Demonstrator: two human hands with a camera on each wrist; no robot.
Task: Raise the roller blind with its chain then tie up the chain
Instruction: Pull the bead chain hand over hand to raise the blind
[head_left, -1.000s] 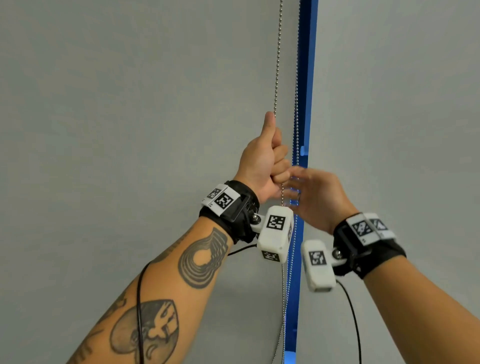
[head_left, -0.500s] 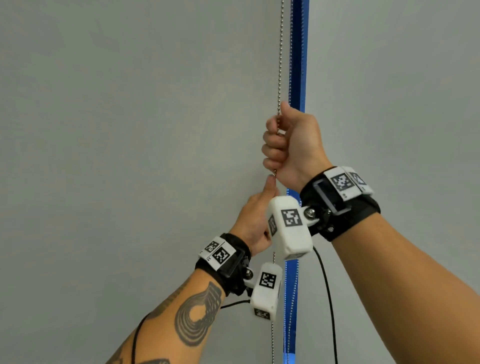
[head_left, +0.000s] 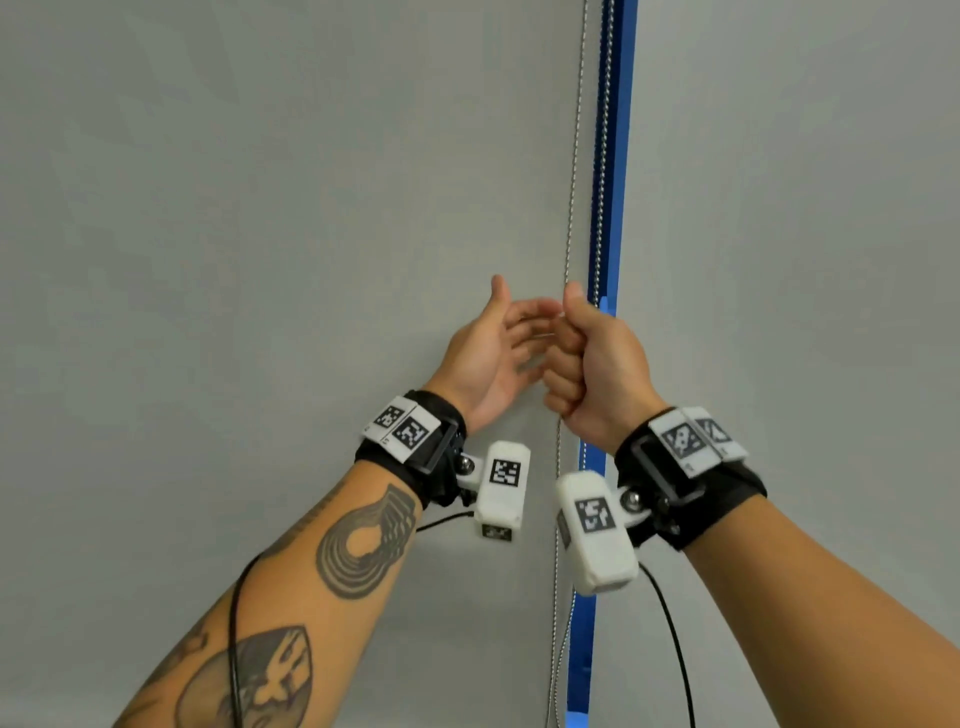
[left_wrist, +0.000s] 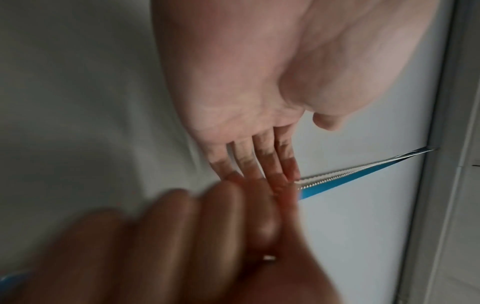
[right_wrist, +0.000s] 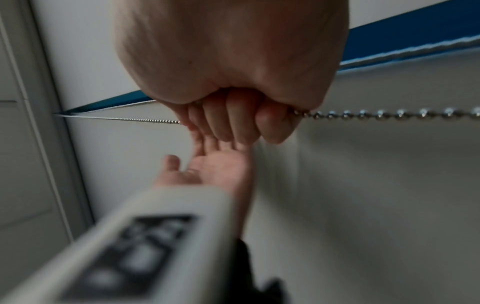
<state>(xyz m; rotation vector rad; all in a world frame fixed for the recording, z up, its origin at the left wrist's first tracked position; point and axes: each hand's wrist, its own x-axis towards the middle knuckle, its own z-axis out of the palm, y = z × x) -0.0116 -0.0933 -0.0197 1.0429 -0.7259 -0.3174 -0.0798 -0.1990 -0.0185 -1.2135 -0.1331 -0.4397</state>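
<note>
Grey blind (head_left: 260, 208) behind: right hand (head_left: 597, 369) fists the chain (head_left: 574, 156) to haul it; left hand (head_left: 493, 353) spread (ready to regrip).

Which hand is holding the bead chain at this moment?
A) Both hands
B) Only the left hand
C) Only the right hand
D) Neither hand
C: the right hand is a fist closed round the bead chain, which the right wrist view shows passing through its fingers, while the left hand is beside it with straight fingers, holding nothing.
</note>
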